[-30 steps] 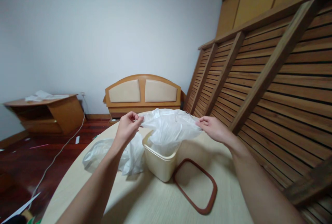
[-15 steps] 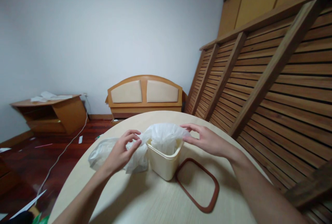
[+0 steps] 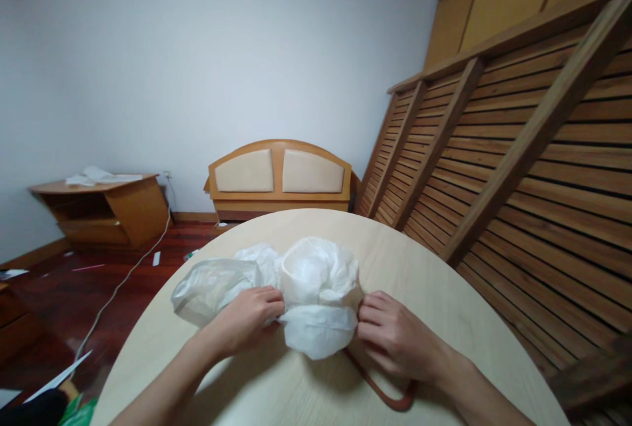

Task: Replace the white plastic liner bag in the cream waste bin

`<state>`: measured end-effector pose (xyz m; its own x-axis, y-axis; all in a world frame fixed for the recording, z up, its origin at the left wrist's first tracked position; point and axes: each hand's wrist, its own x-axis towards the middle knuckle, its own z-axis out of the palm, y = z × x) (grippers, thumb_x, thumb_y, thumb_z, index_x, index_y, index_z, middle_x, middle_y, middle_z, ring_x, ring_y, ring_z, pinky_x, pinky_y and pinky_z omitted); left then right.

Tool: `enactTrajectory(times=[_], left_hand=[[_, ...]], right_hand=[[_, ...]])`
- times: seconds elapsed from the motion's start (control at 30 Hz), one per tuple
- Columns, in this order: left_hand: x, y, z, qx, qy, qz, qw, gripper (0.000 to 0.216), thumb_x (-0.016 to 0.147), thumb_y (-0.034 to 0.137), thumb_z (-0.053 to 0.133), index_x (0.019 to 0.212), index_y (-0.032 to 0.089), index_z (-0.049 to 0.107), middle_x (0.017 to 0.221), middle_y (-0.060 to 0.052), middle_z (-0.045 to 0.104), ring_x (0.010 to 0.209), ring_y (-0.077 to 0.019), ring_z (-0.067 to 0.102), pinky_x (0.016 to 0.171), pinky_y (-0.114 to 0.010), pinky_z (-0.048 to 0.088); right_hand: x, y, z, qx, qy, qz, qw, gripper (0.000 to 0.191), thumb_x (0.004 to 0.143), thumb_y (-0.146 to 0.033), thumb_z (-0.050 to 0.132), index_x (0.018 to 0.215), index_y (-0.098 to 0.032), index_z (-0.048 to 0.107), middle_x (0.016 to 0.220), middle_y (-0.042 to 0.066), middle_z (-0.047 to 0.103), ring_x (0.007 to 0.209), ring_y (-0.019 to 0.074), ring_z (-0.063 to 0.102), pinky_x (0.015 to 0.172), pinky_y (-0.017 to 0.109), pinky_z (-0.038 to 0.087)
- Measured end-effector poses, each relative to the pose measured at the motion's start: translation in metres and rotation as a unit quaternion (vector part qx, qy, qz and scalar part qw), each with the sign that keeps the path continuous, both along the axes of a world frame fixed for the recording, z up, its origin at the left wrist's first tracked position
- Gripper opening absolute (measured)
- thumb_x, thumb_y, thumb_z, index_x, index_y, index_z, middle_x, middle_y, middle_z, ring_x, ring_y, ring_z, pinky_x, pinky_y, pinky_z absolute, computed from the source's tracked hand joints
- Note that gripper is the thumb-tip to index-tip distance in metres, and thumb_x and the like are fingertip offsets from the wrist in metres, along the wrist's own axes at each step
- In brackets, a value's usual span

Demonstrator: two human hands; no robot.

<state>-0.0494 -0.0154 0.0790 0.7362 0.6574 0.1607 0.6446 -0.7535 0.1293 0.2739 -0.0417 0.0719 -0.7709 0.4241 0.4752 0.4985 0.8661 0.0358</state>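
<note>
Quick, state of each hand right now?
Left hand: closed on the white plastic bag, its left side.
Right hand: closed on the same bag, right side.

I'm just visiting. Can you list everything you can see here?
white bag: one, white, puffed up mid-table
crumpled bag: one, translucent white, beside it on the left
ring frame: one, reddish-brown, on the table, partly under the right hand
table: one, pale wood, round, foreground
headboard: one, orange wood with beige panels, behind the table
slatted frame: one, brown wood, leaning at right
cabinet: one, orange wood, far left
papers: a few, white, on the cabinet
cable: one, white, on the floor
left hand: one, curled on the white bag's left side
right hand: one, curled on its right side
</note>
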Motion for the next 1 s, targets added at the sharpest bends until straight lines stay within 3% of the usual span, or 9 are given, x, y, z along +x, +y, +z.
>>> enactTrajectory(times=[0.13,0.23,0.3,0.4,0.53,0.6,0.7,0.83,1.0], left_hand=[[-0.003,0.001,-0.001,-0.040,-0.044,-0.014,0.998,0.014,0.085,0.029,0.060,0.076,0.019,0.063,0.087,-0.004,0.068,0.084,-0.0221,0.064,0.080,-0.035,0.047],[-0.006,-0.001,0.002,-0.019,-0.204,0.037,0.978,0.027,0.095,0.037,0.048,0.080,0.019,0.062,0.087,-0.006,0.067,0.084,-0.0218,0.064,0.078,-0.036,0.050],[-0.002,-0.002,-0.001,0.015,-0.337,0.081,0.938,0.021,0.096,0.037,0.050,0.103,0.020,0.061,0.111,-0.011,0.066,0.103,-0.0255,0.064,0.088,-0.040,0.052],[0.013,-0.002,-0.016,-0.014,-0.448,0.078,0.891,0.078,0.088,0.039,0.066,0.151,0.027,0.022,0.158,-0.018,0.033,0.140,-0.0331,0.045,0.109,-0.049,0.045],[0.039,-0.005,-0.040,-0.106,-0.419,0.092,0.897,0.118,0.077,0.041,0.077,0.156,0.025,-0.008,0.163,-0.022,0.021,0.149,-0.0398,0.030,0.120,-0.057,0.030],[0.048,-0.007,-0.048,-0.145,-0.405,0.126,0.894,0.118,0.078,0.037,0.075,0.155,0.019,-0.012,0.161,-0.025,0.026,0.149,-0.0398,0.031,0.121,-0.057,0.029],[0.055,-0.009,-0.054,-0.180,-0.396,0.151,0.888,0.117,0.078,0.030,0.072,0.155,0.016,-0.015,0.159,-0.025,0.032,0.149,-0.0375,0.033,0.122,-0.055,0.026],[0.057,-0.013,-0.059,-0.221,-0.371,0.148,0.890,0.121,0.075,0.026,0.074,0.155,0.017,-0.017,0.155,-0.025,0.039,0.143,-0.0377,0.042,0.120,-0.056,0.031],[0.055,-0.018,-0.060,-0.195,-0.353,0.158,0.901,0.132,0.071,0.044,0.082,0.157,0.019,-0.016,0.157,-0.027,0.034,0.142,-0.0416,0.042,0.118,-0.062,0.030]], right_hand=[[0.002,-0.001,0.001,-0.023,0.051,0.003,0.998,0.005,0.078,-0.022,0.059,0.073,-0.023,0.062,0.081,0.006,0.064,0.080,0.0227,0.058,0.075,0.040,0.049],[0.000,-0.005,0.005,0.000,0.137,-0.004,0.991,0.009,0.079,-0.028,0.066,0.084,-0.022,0.061,0.096,0.009,0.066,0.087,0.0244,0.061,0.076,0.040,0.051],[-0.004,-0.007,0.004,0.006,0.164,-0.025,0.986,0.022,0.082,-0.030,0.068,0.101,-0.021,0.061,0.103,0.011,0.068,0.090,0.0250,0.063,0.078,0.041,0.052],[-0.011,-0.007,-0.004,-0.016,0.104,-0.024,0.994,0.019,0.090,-0.023,0.059,0.109,-0.021,0.063,0.090,0.007,0.070,0.082,0.0224,0.063,0.076,0.038,0.050],[-0.017,-0.004,-0.016,-0.041,-0.031,0.010,0.999,0.016,0.089,-0.016,0.058,0.090,-0.025,0.071,0.080,0.002,0.071,0.082,0.0208,0.064,0.077,0.037,0.046],[-0.016,-0.003,-0.016,-0.081,-0.032,-0.002,0.996,0.006,0.084,-0.023,0.067,0.081,-0.025,0.072,0.082,0.002,0.072,0.087,0.0225,0.065,0.083,0.040,0.047],[-0.011,-0.003,-0.011,-0.116,0.040,-0.051,0.991,0.021,0.083,-0.039,0.069,0.070,-0.022,0.069,0.085,0.006,0.071,0.090,0.0264,0.065,0.085,0.044,0.049],[-0.010,-0.003,-0.010,-0.124,0.202,-0.161,0.958,0.040,0.085,-0.055,0.066,0.102,-0.019,0.064,0.108,0.015,0.067,0.103,0.0324,0.062,0.089,0.049,0.051],[-0.016,0.001,-0.025,-0.241,0.339,-0.233,0.879,0.084,0.081,-0.063,0.068,0.141,-0.020,0.030,0.141,0.021,0.050,0.120,0.0339,0.059,0.100,0.053,0.049]])
